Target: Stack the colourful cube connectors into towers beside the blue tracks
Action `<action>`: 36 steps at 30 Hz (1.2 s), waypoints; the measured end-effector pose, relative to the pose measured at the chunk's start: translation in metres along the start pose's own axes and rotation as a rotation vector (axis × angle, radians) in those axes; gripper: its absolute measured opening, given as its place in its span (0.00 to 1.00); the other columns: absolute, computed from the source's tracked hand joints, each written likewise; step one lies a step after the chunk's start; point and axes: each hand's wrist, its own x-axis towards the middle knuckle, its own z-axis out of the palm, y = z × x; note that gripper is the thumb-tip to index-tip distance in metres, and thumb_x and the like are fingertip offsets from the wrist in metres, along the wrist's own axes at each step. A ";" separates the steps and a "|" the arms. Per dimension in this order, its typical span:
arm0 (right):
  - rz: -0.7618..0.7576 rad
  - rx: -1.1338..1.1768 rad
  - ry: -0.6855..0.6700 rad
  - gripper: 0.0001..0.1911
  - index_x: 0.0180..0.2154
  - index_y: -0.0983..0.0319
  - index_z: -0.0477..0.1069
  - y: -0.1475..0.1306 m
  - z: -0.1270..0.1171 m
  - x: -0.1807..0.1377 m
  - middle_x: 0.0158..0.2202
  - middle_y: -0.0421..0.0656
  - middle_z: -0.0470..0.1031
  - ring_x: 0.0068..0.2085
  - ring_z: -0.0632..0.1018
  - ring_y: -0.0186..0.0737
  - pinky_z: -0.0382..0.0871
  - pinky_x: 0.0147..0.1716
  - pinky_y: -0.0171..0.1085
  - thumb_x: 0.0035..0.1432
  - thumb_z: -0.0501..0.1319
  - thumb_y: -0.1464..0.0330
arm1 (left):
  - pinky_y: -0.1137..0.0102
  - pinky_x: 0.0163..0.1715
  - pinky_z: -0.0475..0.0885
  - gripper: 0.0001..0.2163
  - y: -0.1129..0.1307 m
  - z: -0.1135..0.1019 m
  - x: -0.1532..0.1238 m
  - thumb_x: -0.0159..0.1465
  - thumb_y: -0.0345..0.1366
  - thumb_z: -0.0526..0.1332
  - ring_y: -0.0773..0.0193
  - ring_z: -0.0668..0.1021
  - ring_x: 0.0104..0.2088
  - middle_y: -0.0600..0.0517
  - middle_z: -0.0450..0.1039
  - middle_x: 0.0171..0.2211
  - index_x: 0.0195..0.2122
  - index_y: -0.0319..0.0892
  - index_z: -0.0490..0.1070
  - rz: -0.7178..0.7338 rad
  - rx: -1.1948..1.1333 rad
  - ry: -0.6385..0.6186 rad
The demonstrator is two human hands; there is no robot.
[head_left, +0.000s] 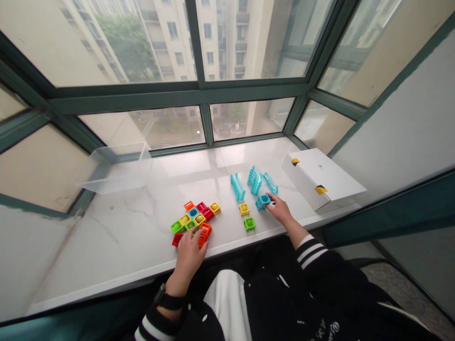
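My right hand [279, 209] pinches a blue toy block [262, 202] at its right side, low over the white ledge. Fingers of my left hand [190, 248] close round an orange block [205, 229] at the near edge of a cluster of coloured blocks. In that cluster are a red block [177, 239], a light green block [177, 227] and a yellow block [215, 208], among several others. Between my hands lie a separate yellow block [244, 209] and a green block [249, 224]. My left fingers partly hide the blocks beneath them.
Beyond the blocks lie clear blue track-like pieces: a straight one [237, 186], a curved one [255, 180] and a smaller one [270, 183]. A translucent plastic bin [121, 173] stands at the left, a white box [325, 177] at the right. Windows border the ledge [117, 255].
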 end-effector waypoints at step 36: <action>-0.021 0.064 -0.010 0.33 0.52 0.60 0.73 0.029 0.039 0.005 0.54 0.51 0.78 0.57 0.78 0.56 0.70 0.61 0.54 0.48 0.71 0.51 | 0.48 0.64 0.69 0.21 -0.013 0.000 -0.001 0.67 0.41 0.61 0.45 0.74 0.62 0.41 0.72 0.62 0.61 0.44 0.73 -0.008 -0.141 0.029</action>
